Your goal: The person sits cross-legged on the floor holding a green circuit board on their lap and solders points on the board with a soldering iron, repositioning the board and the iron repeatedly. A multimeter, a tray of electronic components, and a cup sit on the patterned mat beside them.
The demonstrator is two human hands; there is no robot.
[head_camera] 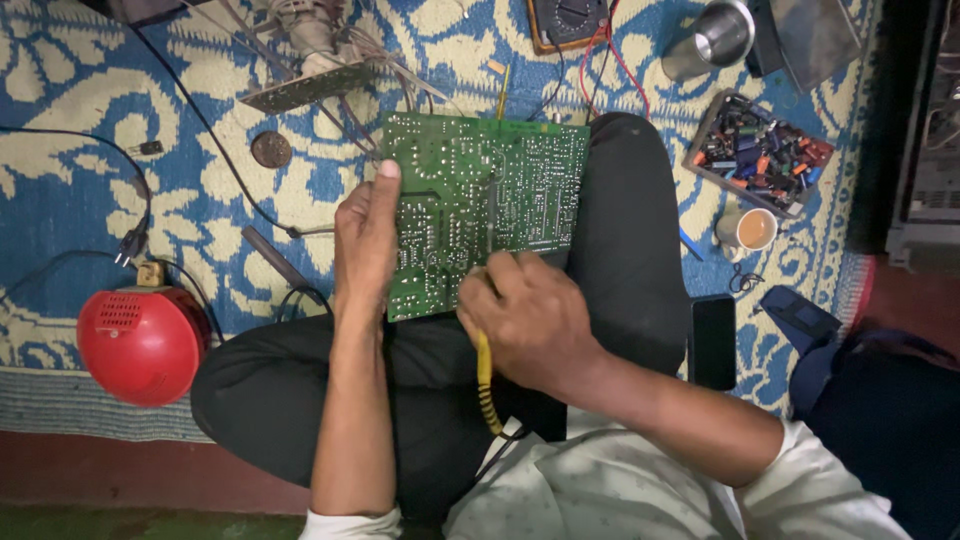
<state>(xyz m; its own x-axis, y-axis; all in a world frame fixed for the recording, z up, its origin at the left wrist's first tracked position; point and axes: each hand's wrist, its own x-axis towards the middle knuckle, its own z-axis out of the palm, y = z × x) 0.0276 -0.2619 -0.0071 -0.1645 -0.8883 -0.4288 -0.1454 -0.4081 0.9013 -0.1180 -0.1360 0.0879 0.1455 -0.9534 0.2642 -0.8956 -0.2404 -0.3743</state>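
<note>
Over a blue patterned mat, left hand grips the circuit board; right hand fingers clench a yellow-handled tool.

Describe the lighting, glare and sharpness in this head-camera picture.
Head view: soft, dim light, the right edge sinking into dark; glare only on the steel cup; the green circuit board is sharp, held by the left hand, while the right hand shades its lower edge.

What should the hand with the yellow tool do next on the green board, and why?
Probably slide the yellow-handled tool slightly along the green circuit board. The right hand holds it at the board's lower edge, the left hand steadies the board; the tip is hidden.
</note>
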